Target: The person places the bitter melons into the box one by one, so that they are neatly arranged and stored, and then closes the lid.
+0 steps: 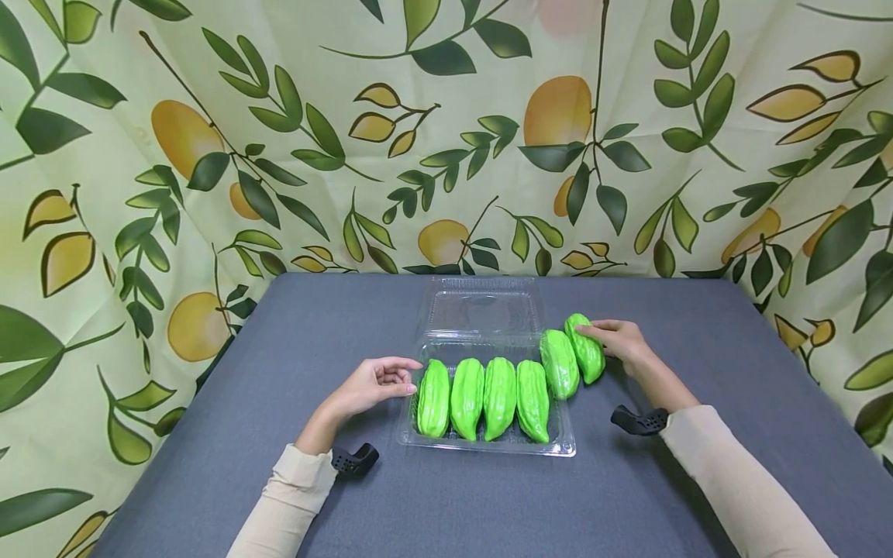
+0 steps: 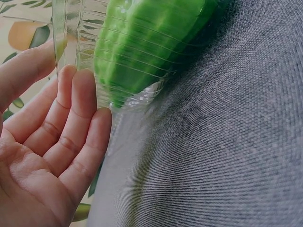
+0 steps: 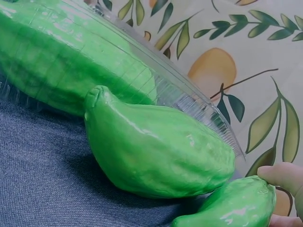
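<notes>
Several bright green ridged gourds [image 1: 467,395] lie side by side in a clear plastic clamshell container [image 1: 488,447]. Thumb over its left rim and fingers against the wall beneath, my left hand [image 1: 377,385] holds the container, close to the leftmost gourd [image 1: 434,399]. In the left wrist view those fingers [image 2: 83,99] are fairly straight at the ribbed wall. Outside the right wall lies another gourd [image 3: 156,146]. Just right of it, my right hand [image 1: 619,341] pinches one more gourd [image 1: 586,350] by its far end; the two gourds look close together.
The container's clear lid [image 1: 484,306] lies folded back behind it. Grey cloth [image 1: 488,511] covers the table. A fabric backdrop printed with leaves and fruit [image 1: 279,194] hangs along the back and sides. Each wrist wears a black mount [image 1: 357,460] below the sleeve.
</notes>
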### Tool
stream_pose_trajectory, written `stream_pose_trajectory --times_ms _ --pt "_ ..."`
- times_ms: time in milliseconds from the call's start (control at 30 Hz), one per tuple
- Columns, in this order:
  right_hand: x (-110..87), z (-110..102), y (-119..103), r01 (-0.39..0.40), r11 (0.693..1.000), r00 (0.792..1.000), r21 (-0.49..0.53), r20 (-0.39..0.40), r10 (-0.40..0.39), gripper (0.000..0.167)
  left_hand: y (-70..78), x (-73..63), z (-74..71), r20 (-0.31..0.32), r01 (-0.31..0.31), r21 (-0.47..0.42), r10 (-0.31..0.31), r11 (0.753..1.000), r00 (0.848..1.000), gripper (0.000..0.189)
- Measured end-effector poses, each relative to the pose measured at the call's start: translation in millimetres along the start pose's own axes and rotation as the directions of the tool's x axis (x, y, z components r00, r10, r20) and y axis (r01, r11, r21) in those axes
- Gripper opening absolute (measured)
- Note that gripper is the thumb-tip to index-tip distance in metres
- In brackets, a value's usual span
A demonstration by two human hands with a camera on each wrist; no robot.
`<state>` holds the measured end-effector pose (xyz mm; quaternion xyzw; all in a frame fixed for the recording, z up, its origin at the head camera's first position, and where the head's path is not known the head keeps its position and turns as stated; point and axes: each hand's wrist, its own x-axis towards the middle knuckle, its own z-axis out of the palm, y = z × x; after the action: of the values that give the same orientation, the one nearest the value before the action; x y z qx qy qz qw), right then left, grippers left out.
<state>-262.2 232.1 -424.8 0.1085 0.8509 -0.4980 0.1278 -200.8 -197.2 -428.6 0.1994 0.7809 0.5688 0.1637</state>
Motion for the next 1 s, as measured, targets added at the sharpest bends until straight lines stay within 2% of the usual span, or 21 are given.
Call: stream_pose_trajectory --times_ms 1000 --pt "-10.9 -13.4 0.4 -0.007 1.000 1.000 0.001 -0.001 0.007 0.075 1.7 -0.2 -0.3 -0.005 0.007 0.022 -0.007 1.000 1.000 0.044"
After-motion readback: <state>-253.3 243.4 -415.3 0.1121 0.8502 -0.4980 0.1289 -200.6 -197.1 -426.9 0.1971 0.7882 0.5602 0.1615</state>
